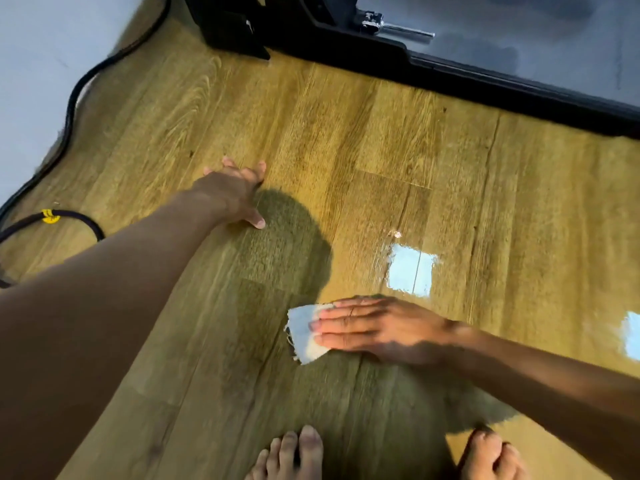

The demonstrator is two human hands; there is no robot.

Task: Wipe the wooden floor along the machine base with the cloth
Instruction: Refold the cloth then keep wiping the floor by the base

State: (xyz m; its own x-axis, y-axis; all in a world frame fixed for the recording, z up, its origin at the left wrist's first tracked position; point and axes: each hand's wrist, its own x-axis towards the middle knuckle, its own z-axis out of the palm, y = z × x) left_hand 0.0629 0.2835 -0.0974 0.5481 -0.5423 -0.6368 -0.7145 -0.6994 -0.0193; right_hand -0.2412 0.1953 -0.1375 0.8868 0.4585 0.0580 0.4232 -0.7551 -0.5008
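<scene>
Cloth (303, 336) lies on wooden floor (450, 188) under right hand (377, 329) — fingers straight, pressing flat. Left hand (235, 194) spread flat on floor, beyond and leftward — machine base (450, 69) farther off.

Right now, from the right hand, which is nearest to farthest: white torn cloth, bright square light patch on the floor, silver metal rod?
1. White torn cloth: pressed under the fingers of the right hand.
2. Bright square light patch: on the wooden floor, just beyond the hand.
3. Silver metal rod: far off, on the black machine base.
</scene>
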